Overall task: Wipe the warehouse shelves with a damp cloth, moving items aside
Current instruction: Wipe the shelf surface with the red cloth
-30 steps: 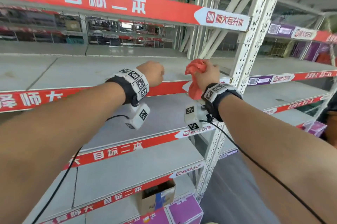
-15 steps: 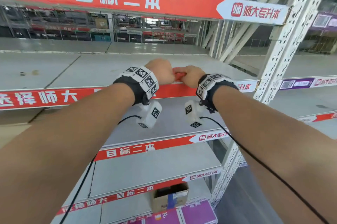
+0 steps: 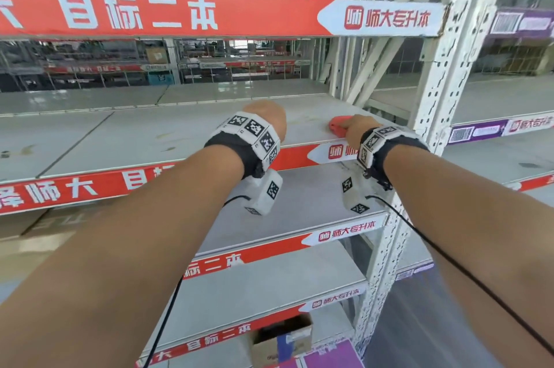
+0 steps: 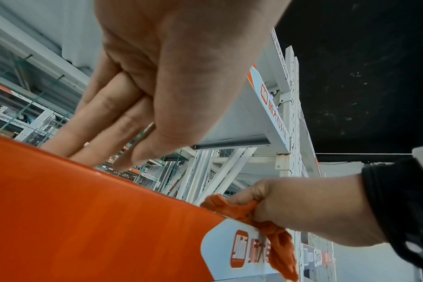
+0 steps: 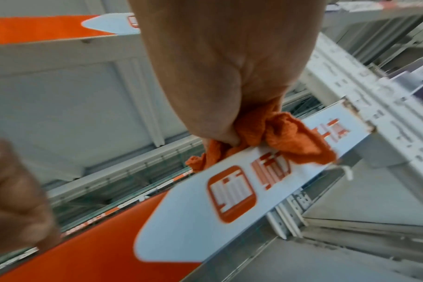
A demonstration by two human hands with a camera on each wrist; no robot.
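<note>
Head view: right hand at the front right corner of the grey shelf, only a red tip of the cloth showing. Right wrist view shows more: grip closed around the bunched, crinkled orange-red cloth, loose folds draped over the shelf's glossy red-and-white edge strip. Left wrist view: left hand with fingers straight, tips on the strip's top edge, holding nothing. Perforated white steel upright just right of the cloth; bare shelf surface extends left. Cardboard box on the lowest level.
</note>
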